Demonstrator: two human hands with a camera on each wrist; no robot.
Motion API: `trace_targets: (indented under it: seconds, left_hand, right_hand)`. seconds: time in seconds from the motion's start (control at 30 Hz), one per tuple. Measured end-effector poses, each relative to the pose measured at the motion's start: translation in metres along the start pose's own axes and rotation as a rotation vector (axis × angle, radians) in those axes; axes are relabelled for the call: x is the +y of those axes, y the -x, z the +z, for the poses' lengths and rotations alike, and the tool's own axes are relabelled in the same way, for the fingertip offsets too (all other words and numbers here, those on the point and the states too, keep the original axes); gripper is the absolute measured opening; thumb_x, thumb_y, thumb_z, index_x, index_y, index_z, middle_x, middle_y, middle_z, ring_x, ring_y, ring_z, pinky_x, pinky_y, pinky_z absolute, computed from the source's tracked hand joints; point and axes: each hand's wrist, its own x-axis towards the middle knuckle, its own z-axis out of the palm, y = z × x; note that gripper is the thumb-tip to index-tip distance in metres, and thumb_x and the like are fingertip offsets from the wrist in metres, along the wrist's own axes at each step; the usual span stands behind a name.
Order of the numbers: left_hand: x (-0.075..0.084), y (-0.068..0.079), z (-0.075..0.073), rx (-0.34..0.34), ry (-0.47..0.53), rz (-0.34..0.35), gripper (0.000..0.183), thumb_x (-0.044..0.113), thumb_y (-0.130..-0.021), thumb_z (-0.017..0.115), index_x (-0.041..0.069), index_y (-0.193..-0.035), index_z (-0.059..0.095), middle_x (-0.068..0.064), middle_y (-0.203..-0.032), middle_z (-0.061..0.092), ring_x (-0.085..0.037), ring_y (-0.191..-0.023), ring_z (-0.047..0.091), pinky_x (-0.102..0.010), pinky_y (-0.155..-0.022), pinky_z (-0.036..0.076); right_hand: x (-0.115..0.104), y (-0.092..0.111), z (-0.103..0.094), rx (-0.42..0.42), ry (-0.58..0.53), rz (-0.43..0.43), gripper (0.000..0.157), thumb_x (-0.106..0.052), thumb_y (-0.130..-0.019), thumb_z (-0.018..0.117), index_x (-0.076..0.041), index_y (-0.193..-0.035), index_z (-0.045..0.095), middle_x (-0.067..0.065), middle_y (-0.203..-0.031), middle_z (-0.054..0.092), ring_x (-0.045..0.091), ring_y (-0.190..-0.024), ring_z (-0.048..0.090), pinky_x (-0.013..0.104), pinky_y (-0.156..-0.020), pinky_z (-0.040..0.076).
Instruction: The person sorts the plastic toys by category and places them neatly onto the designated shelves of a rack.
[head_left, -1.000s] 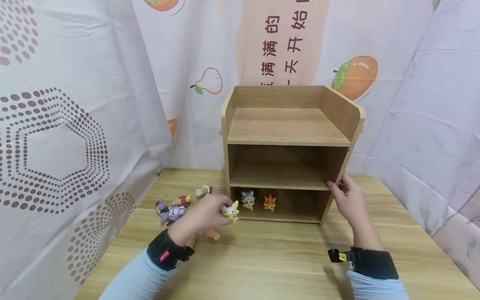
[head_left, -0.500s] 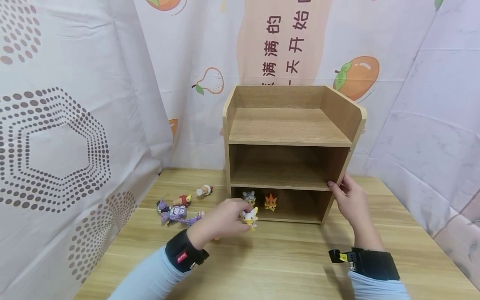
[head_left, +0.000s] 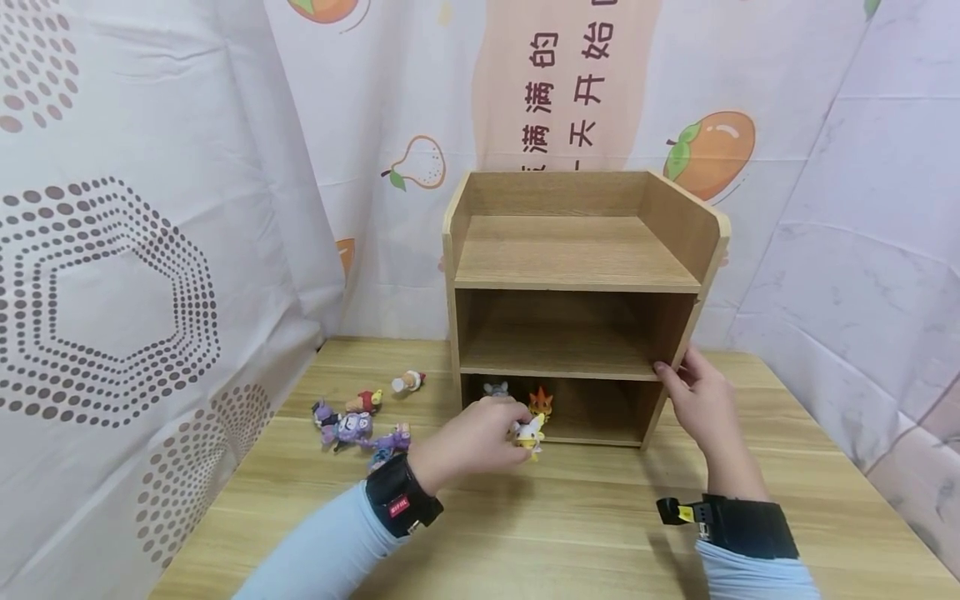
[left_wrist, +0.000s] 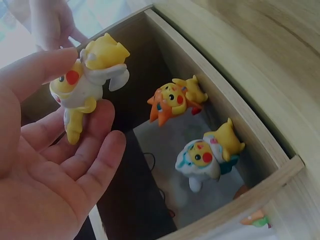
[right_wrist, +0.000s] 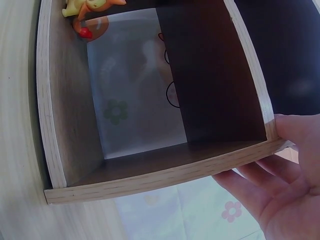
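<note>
Head: left hand (head_left: 483,437) pinches a white-and-yellow figurine (head_left: 531,433) at the front of the wooden shelf (head_left: 577,250). Left wrist: orange-hooded figurine (left_wrist: 175,100) and white-hooded figurine (left_wrist: 205,157) — both in the bottom compartment. Right wrist: right hand (right_wrist: 287,192) grips the side panel (right_wrist: 165,177).

The left arm (head_left: 322,546), in a pale blue sleeve with a black strap (head_left: 405,498) round the wrist, slants in from the front left of the shelf (head_left: 573,250). The left hand (head_left: 480,442) hovers just before the shelf's lowest compartment, thumb and fingers pinching a toy (head_left: 531,435). The right arm (head_left: 753,575), also sleeved and strapped, points forward at the shelf's front right. The right hand (head_left: 701,404) grips the shelf's right side, thumb over the front edge, fingers outside.
</note>
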Motion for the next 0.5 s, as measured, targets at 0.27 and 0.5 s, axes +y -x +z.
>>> trace_targets:
  seconds: [0.27,0.5]
  left_hand:
    - [0.008,-0.017,0.009,0.009,-0.037,0.000,0.034,0.029,-0.086,0.080,0.011,-0.115,0.072,0.007,-0.102,0.065,-0.004,-0.079,0.054,-0.016,-0.068,0.045]
    - [0.011,-0.030,0.017,0.019,-0.102,0.005,0.032,0.030,-0.086,0.080,0.013,-0.112,0.072,0.009,-0.095,0.063,-0.004,-0.077,0.051,-0.016,-0.064,0.043]
  right_hand:
    - [0.000,0.000,0.000,0.001,0.004,-0.003,0.041,-0.026,-0.104,0.061,-0.006,-0.140,0.058,0.025,-0.132,0.062,0.047,-0.117,0.062,0.056,-0.089,0.052]
    - [0.000,0.000,0.001,0.004,0.006,-0.007,0.041,-0.027,-0.103,0.062,-0.007,-0.139,0.059,0.024,-0.130,0.063,0.045,-0.116,0.063,0.054,-0.088,0.052]
